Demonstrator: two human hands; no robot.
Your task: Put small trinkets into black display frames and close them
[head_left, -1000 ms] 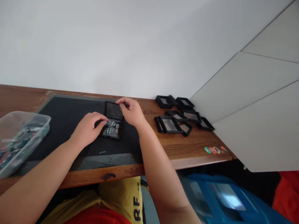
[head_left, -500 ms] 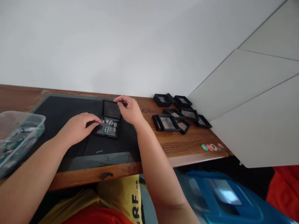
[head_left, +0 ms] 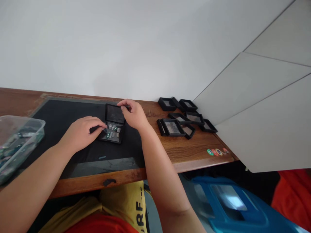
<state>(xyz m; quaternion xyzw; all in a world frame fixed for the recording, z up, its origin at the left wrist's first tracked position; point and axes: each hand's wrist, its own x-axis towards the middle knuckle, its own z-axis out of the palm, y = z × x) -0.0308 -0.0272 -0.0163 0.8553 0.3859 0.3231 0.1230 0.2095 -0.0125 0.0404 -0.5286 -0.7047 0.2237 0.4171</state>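
Lighting's soft, fairly even, a bit dim overall; pale wall point(head_left: 73, 42) beyond the fingers is brightest, w/ a v. faint shadow just above L fingers point(head_left: 98, 123) & R fingers point(head_left: 126, 103). Strongest glare: white patch on blue plastic point(head_left: 255, 210), well below & right of R fingers. Mild sheen on wood edge point(head_left: 194, 165), same side, nearer. Deep shadow below tabletop. Small pcs point(head_left: 114, 128) by L fingertips approx. legible, fine detail soft. Wide-angle stretch toward edges, esp. forearms.
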